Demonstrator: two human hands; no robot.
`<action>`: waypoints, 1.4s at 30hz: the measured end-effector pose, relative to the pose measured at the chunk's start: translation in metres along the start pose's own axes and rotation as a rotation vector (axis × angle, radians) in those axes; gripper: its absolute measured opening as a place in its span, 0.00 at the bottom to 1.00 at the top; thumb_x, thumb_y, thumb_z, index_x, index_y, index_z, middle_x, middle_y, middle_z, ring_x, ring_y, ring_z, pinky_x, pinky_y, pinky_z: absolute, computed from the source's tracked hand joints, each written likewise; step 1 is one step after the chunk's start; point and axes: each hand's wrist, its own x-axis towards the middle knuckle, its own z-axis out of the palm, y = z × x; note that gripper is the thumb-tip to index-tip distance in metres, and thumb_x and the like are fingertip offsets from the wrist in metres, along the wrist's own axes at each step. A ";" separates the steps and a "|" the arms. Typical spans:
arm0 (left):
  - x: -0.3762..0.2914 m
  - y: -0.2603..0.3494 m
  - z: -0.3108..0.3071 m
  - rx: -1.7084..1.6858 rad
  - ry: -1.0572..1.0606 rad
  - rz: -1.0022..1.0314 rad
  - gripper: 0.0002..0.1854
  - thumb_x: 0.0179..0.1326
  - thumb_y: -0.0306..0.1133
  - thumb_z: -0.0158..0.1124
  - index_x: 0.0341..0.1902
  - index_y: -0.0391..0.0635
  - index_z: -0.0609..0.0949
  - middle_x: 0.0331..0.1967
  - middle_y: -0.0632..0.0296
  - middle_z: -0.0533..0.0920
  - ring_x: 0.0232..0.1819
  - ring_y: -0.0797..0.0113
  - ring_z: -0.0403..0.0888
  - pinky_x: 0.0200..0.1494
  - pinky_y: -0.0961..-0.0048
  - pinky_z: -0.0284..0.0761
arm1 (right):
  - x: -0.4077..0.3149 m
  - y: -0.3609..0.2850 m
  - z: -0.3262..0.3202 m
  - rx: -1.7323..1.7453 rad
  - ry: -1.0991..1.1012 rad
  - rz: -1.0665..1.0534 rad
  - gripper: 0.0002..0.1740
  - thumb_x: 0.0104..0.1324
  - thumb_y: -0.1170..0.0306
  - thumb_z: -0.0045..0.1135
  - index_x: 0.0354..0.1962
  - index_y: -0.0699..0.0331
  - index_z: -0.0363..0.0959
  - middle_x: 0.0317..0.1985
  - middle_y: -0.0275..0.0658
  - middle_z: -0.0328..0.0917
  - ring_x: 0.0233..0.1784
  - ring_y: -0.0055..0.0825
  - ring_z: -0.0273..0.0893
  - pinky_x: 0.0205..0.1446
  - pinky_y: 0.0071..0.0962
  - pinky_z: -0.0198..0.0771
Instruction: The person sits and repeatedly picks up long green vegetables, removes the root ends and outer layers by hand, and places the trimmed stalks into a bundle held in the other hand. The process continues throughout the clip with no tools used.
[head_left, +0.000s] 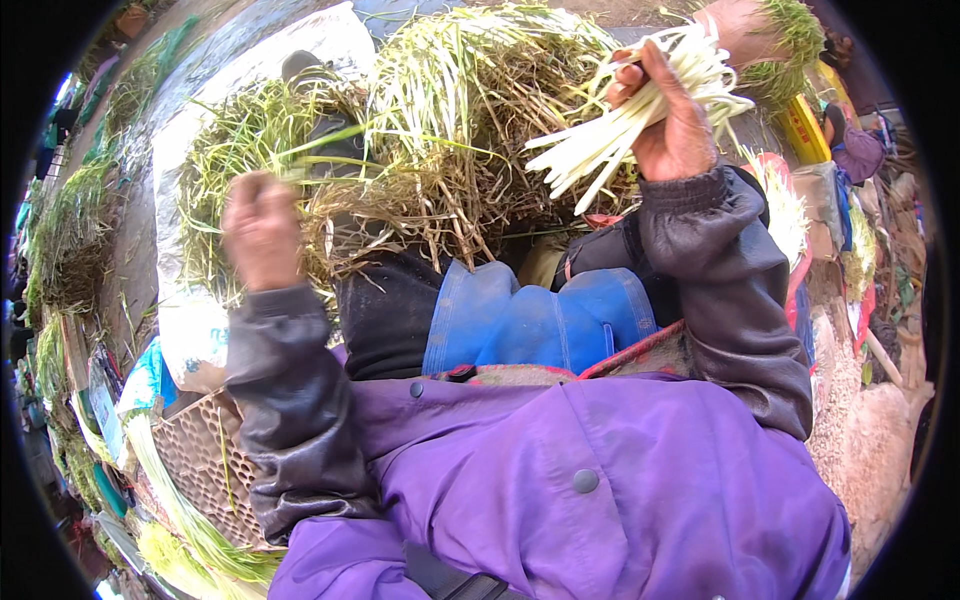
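My right hand (671, 124) is closed around a bunch of pale, slender stalks like young garlic or scallions (592, 146), their white ends pointing down and left. Motion blurs my left hand (261, 229); its fingers are curled beside loose green leaves (247, 127). A blurred strand lies close to those fingers, but whether they grip it is unclear. Between the hands spreads a heap of unpeeled stalks (442, 97), with brown, dry roots and husks (457, 202) toward me. Blue cloth (532, 315) covers part of my lap just below the heap.
Under the greens at left lies a white plastic sheet (169, 217). A brown tray with many round hollows (202, 457) stands by my left elbow, near long green stalks (176, 510). More pale stalks (780, 202) and a yellow box (806, 131) are at right.
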 end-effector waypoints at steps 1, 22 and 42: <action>0.014 -0.015 -0.030 0.051 0.145 -0.111 0.03 0.61 0.31 0.56 0.36 0.49 0.77 0.25 0.67 0.78 0.21 0.80 0.70 0.20 0.83 0.69 | 0.002 -0.003 -0.003 -0.028 -0.005 -0.020 0.15 0.60 0.65 0.61 0.37 0.68 0.71 0.30 0.37 0.75 0.30 0.19 0.73 0.34 0.22 0.74; -0.001 -0.001 0.172 0.858 -0.889 0.337 0.25 0.54 0.32 0.54 0.58 0.47 0.68 0.53 0.53 0.73 0.58 0.55 0.68 0.60 0.55 0.60 | 0.000 -0.002 -0.003 -0.027 -0.154 0.094 0.13 0.58 0.66 0.63 0.33 0.67 0.74 0.26 0.37 0.76 0.13 0.13 0.64 0.15 0.13 0.60; -0.021 -0.028 0.193 0.824 -0.801 0.003 0.15 0.56 0.39 0.58 0.37 0.38 0.79 0.41 0.46 0.74 0.43 0.50 0.77 0.47 0.60 0.73 | 0.011 -0.053 -0.033 0.225 -0.261 0.003 0.09 0.70 0.72 0.42 0.40 0.72 0.65 0.30 0.36 0.65 0.17 0.12 0.57 0.20 0.14 0.55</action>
